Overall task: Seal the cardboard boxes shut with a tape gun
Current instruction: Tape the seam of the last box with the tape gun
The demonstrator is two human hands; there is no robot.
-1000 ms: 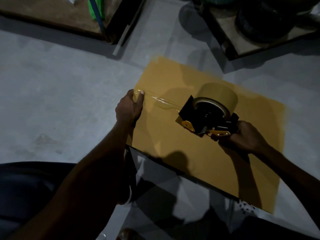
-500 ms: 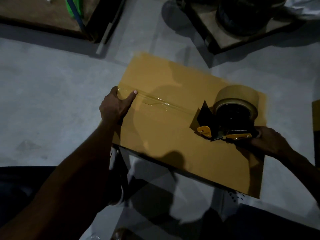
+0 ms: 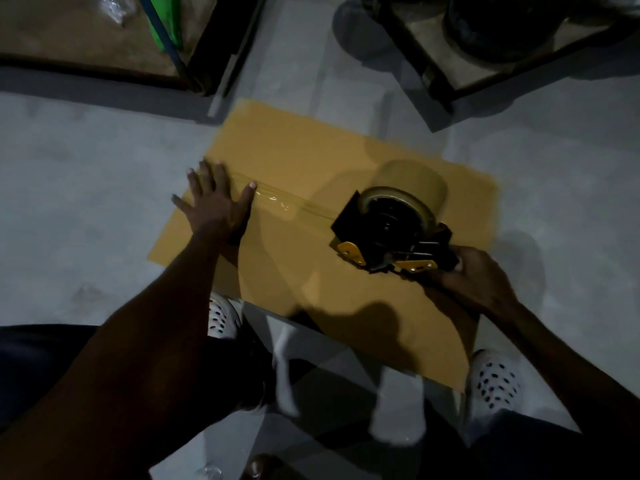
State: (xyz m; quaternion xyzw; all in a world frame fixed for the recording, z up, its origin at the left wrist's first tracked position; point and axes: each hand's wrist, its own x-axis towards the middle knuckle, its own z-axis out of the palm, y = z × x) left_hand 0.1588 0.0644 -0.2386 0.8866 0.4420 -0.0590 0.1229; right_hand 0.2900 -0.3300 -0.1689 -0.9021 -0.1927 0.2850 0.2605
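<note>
The flat tan cardboard box (image 3: 311,161) lies on the grey concrete floor (image 3: 86,202) in front of the person, its near edge between 2 white perforated shoes (image 3: 497,382). A strip of clear glossy tape (image 3: 284,202) runs across the box top from its left edge toward the right. The left hand (image 3: 214,202) lies flat on the left end of that strip, fingers straight and spread, palm pressing down at the box's left edge, thumb pointing along the tape. At the other end of the strip, toward the box's right edge, stands the black tape gun with yellow tabs and a tan roll (image 3: 391,220), its front end on the cardboard. The right hand (image 3: 478,275) grips the gun's handle from the near right side, fingers curled around it. 2 dark-framed wooden pallets (image 3: 446,64) sit beyond the box's far edge.
</note>
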